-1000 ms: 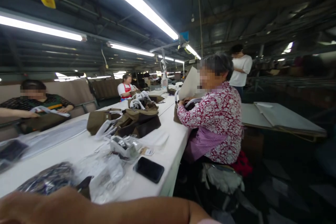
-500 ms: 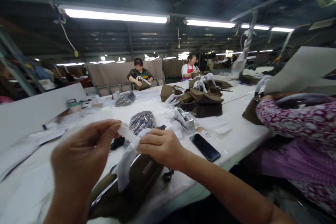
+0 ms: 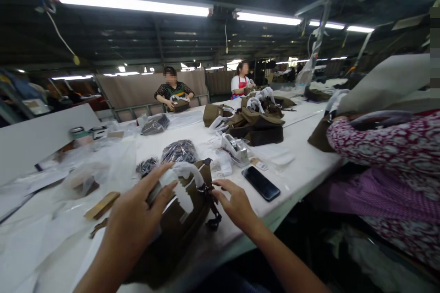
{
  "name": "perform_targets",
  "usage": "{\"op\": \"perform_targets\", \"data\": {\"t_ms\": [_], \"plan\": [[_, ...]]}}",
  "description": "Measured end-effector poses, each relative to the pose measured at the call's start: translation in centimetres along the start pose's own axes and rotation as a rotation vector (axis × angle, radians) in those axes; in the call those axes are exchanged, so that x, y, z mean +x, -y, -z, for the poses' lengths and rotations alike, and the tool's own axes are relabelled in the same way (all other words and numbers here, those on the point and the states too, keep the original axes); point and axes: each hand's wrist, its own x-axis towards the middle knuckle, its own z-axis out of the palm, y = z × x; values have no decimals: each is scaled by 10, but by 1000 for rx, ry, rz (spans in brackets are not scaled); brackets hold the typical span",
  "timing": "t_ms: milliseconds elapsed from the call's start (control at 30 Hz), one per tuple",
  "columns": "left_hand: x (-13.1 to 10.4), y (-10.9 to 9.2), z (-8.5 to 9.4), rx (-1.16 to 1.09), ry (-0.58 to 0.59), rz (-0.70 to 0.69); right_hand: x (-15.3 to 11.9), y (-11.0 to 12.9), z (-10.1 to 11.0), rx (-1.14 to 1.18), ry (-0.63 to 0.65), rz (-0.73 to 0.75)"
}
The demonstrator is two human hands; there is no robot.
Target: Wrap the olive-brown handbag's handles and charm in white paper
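2 hands (image 3: 139, 208) flank a brown bag (image 3: 180, 226) near a phone (image 3: 261, 184).

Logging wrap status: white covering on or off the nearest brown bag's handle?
On: white covering sheathes the visible arch of the handle; the left hand partly hides one end.
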Motion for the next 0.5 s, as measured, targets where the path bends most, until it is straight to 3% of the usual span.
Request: {"op": "perform_targets", "data": {"t_ms": [133,233,333,400,433,500], "plan": [[21,27,-1,-99,-65,-141,-14,-4,-15,196,26,-170],[18,34,-2,-15,-97,-116,-23,-5,-21,290,66,-286],[-12,20,-9,249,-373,-82,-32,-9,-26,316,117,-322],[-41,7,-19,314,-547,-209,-38,-11,-28,331,130,-330],[-55,2,-27,257,-565,-331,-40,-12,-29,332,130,-331],[-79,-1,-47,58,-360,-407,-43,-12,-30,322,140,-313]]}}
